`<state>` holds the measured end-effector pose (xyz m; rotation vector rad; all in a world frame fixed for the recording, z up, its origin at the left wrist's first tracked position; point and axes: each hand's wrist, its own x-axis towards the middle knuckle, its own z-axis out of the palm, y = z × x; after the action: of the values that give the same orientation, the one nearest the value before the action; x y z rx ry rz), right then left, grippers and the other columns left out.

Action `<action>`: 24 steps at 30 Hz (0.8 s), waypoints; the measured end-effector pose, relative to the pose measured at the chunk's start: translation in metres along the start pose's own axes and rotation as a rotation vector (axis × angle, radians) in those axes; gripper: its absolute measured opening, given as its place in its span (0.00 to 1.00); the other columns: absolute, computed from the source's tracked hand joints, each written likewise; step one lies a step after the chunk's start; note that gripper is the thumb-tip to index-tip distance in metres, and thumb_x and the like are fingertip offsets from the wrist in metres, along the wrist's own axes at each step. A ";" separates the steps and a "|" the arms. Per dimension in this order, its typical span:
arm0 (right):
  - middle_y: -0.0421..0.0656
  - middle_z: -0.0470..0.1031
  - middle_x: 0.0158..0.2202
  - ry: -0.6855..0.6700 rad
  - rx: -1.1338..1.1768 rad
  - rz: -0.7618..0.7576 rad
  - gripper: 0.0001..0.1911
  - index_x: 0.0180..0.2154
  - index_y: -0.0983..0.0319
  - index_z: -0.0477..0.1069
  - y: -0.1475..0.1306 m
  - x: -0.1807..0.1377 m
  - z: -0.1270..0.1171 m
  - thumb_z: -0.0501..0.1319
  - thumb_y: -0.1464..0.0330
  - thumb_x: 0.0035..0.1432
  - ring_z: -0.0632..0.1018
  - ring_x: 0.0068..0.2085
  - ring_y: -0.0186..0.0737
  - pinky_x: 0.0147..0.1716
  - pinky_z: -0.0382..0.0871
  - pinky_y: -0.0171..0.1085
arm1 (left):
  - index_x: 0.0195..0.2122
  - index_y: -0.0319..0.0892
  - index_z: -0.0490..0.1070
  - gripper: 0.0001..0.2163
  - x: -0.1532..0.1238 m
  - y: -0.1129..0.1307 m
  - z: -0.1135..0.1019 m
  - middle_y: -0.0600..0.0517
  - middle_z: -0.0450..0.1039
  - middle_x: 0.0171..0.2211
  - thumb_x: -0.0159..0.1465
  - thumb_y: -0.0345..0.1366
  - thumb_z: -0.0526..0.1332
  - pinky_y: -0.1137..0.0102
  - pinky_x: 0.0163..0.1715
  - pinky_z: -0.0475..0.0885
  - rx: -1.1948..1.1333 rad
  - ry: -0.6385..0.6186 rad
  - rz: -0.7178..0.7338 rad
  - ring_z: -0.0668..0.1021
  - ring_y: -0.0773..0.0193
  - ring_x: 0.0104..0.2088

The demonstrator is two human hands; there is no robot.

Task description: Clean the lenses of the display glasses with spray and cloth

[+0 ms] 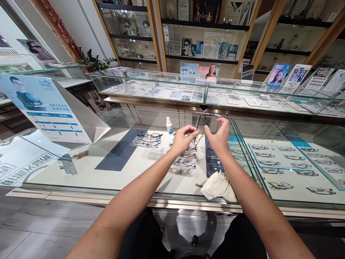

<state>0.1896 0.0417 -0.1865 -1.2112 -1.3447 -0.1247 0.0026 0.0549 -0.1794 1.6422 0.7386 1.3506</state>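
Both my hands are raised over a glass display counter (pixel 134 187), holding a thin dark-framed pair of glasses (pixel 201 124) between them. My left hand (pixel 184 138) pinches the frame's left side with curled fingers. My right hand (pixel 219 135) grips the right side, fingers bent over the top. A folded white cloth (pixel 219 187) lies on the glass just below my right forearm. A small white bottle with a blue label (pixel 169 126) stands on the glass left of my hands. Several pairs of glasses (pixel 185 163) lie in rows inside the case underneath.
A tilted blue-and-white poster stand (pixel 51 111) sits on the counter at the left. A second glass case (pixel 291 158) of glasses adjoins on the right. Another counter (pixel 205 93) with leaflets runs behind, with wall shelves beyond. Grey floor lies at the lower left.
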 end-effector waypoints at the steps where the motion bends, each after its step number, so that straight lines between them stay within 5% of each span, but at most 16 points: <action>1: 0.52 0.73 0.53 0.003 -0.009 -0.005 0.23 0.53 0.57 0.61 0.001 0.000 0.000 0.67 0.59 0.61 0.76 0.55 0.53 0.59 0.72 0.54 | 0.35 0.42 0.80 0.20 0.000 0.000 0.000 0.48 0.81 0.36 0.61 0.54 0.77 0.65 0.41 0.76 0.004 0.008 0.003 0.79 0.61 0.35; 12: 0.58 0.70 0.70 -0.101 -0.076 -0.051 0.27 0.56 0.58 0.66 0.004 0.001 -0.004 0.58 0.75 0.54 0.70 0.70 0.58 0.71 0.62 0.62 | 0.35 0.42 0.79 0.22 0.007 0.001 -0.008 0.48 0.81 0.37 0.59 0.57 0.77 0.65 0.39 0.81 -0.090 0.135 -0.009 0.80 0.61 0.36; 18: 0.57 0.70 0.70 -0.198 -0.120 -0.002 0.25 0.53 0.59 0.69 0.006 -0.003 -0.002 0.59 0.75 0.52 0.68 0.70 0.61 0.70 0.61 0.64 | 0.36 0.43 0.78 0.23 0.011 0.008 -0.014 0.48 0.81 0.38 0.56 0.56 0.80 0.62 0.43 0.84 -0.143 0.240 -0.037 0.82 0.60 0.40; 24: 0.52 0.78 0.63 -0.232 -0.060 -0.089 0.19 0.53 0.57 0.73 -0.007 0.000 -0.008 0.62 0.70 0.58 0.73 0.65 0.59 0.68 0.65 0.60 | 0.36 0.43 0.79 0.20 0.011 0.002 -0.015 0.46 0.82 0.43 0.60 0.55 0.77 0.62 0.44 0.81 -0.076 0.193 0.028 0.82 0.60 0.40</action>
<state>0.1903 0.0330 -0.1802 -1.2445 -1.6080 -0.0900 -0.0096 0.0668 -0.1723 1.4812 0.7685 1.5543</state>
